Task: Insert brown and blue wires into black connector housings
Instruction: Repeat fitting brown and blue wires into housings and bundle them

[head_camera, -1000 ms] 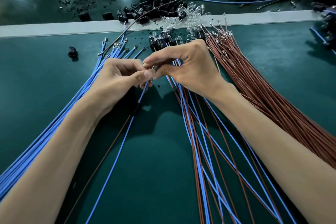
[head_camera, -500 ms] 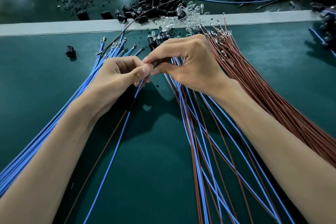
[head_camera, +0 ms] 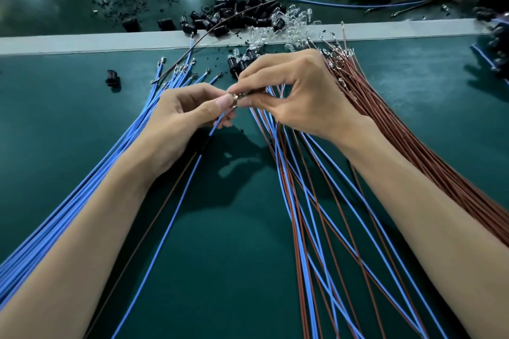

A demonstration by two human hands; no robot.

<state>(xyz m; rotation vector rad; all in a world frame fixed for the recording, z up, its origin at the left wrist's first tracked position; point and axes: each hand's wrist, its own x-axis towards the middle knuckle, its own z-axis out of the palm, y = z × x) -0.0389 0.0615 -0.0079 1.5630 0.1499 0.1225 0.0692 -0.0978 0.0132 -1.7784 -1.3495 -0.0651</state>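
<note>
Since half a second ago the two hands have hardly shifted, but a metal terminal [head_camera: 237, 96] now shows between their fingertips. The left hand [head_camera: 190, 115] pinches the end of one blue wire [head_camera: 165, 242] between thumb and forefinger, its other fingers curled under. That wire trails toward the near edge of the green mat [head_camera: 225, 270], with a thin brown wire [head_camera: 154, 217] just beside it. The right hand [head_camera: 297, 96] pinches a small dark piece [head_camera: 246, 94] between thumb and forefinger, the remaining fingers arched above. The piece is mostly hidden, so I cannot tell whether it is a housing.

A bundle of blue wires [head_camera: 82, 187] fans out to the left, a bundle of brown wires [head_camera: 440, 159] to the right, and mixed blue and brown wires [head_camera: 303, 215] lie under the right forearm. Loose black connector housings [head_camera: 237, 11] are heaped past the grey strip [head_camera: 82, 42], beside clear bulbs [head_camera: 292, 22]. A single black housing [head_camera: 111, 78] sits apart on the left.
</note>
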